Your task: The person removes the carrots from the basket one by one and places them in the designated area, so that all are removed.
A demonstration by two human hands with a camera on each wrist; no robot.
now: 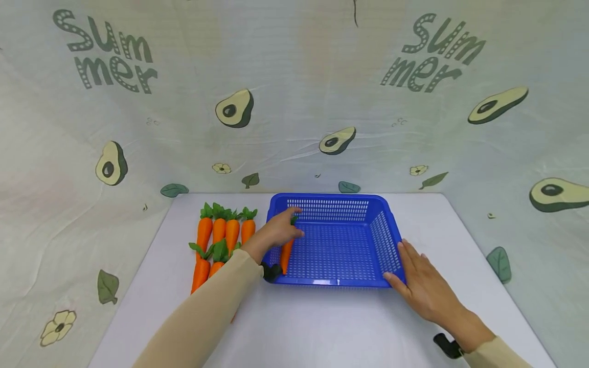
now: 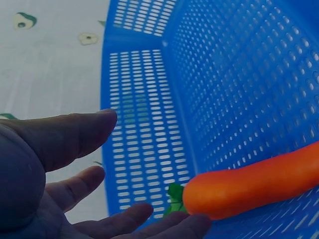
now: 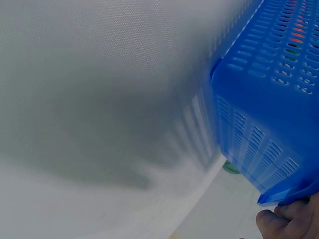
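A blue plastic basket [image 1: 338, 250] with slotted walls stands on the table. Inside it, along the left wall, lies one orange carrot [image 1: 286, 257] with a green top. My left hand [image 1: 279, 229] hovers over that end of the basket, fingers spread and thumb apart. In the left wrist view the carrot [image 2: 249, 191] lies just beyond the fingertips [image 2: 199, 224], and nothing is gripped; whether a finger touches it I cannot tell. My right hand [image 1: 428, 289] rests with straight fingers against the basket's near right corner. The right wrist view catches only part of this hand [image 3: 291, 221] at the rim.
Several more carrots [image 1: 232, 232] lie in two rows on the white table [image 1: 317, 327], left of the basket; my left sleeve [image 1: 211, 312] covers part of the front row. A cloth [image 1: 285, 61] printed with avocados hangs behind and at both sides.
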